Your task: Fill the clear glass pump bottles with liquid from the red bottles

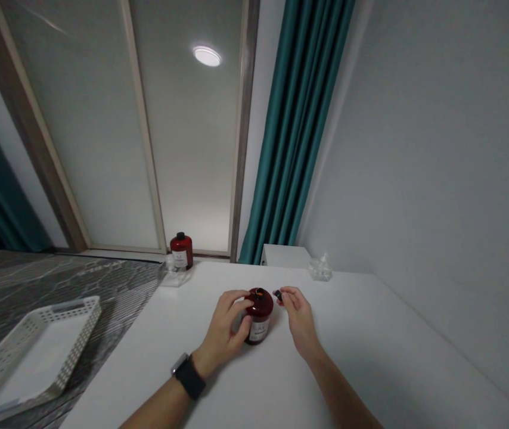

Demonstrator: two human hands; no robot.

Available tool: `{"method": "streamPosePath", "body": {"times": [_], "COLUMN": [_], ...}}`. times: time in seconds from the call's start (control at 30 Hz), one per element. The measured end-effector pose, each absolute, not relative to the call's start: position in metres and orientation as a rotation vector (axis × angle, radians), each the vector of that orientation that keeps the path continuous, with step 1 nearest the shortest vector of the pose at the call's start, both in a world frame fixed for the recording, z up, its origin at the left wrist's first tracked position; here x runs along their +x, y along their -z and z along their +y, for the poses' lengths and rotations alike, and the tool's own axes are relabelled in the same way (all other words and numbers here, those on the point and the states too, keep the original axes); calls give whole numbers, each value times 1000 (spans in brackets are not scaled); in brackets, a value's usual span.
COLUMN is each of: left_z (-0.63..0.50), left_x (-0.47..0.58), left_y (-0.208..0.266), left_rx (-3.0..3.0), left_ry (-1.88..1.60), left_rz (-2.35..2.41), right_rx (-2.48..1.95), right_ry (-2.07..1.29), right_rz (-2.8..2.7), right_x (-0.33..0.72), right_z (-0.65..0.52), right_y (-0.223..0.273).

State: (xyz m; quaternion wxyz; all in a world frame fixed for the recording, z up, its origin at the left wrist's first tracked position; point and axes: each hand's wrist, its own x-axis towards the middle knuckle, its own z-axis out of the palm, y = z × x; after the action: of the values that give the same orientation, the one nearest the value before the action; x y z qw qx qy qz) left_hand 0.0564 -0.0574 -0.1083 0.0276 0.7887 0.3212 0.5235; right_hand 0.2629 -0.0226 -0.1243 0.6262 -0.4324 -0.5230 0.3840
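Note:
A dark red bottle (pixel 261 305) with a white label stands upright on the white table (pixel 254 381), its black-rimmed mouth uncovered. My left hand (pixel 230 326) is wrapped round the bottle's left side, fingers on the shoulder and thumb near the label. Just right of the bottle, my right hand (pixel 298 316) pinches a small black cap (pixel 278 295) between thumb and fingertips, apart from the bottle's mouth. A dark watch (pixel 188 375) is on my left wrist.
At the table's far left corner stands a second red bottle (pixel 182 251) with a black cap, beside clear plastic packaging (pixel 174 275). More crumpled clear plastic (pixel 320 268) lies at the back right. A white basket (pixel 64 369) sits lower left, off the table; a wall (pixel 451 208) rises at right.

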Motion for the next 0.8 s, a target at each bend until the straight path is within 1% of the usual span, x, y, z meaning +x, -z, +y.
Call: {"method": "streamPosePath", "body": {"times": [0.2,0.5,0.67,0.8], "left_z": [-57,-58,-60,-60], "left_x": [56,56,56,55], "left_y": [107,104,103,105], "left_rx": [2421,2400,2372,2359], "left_ry": [-1633,-1616,-1611,-1600], "left_rz": [963,943,922,921], "right_rx": [-965,-870,-870,-802], "right_ry": [-785,-643,-559,-436], "right_rz": [-1227,-1348,-1354,-1487], "right_x": [257,231,219,218], "right_z": [-24,-23,-29,-37], "right_y": [117,76,85,93]}}
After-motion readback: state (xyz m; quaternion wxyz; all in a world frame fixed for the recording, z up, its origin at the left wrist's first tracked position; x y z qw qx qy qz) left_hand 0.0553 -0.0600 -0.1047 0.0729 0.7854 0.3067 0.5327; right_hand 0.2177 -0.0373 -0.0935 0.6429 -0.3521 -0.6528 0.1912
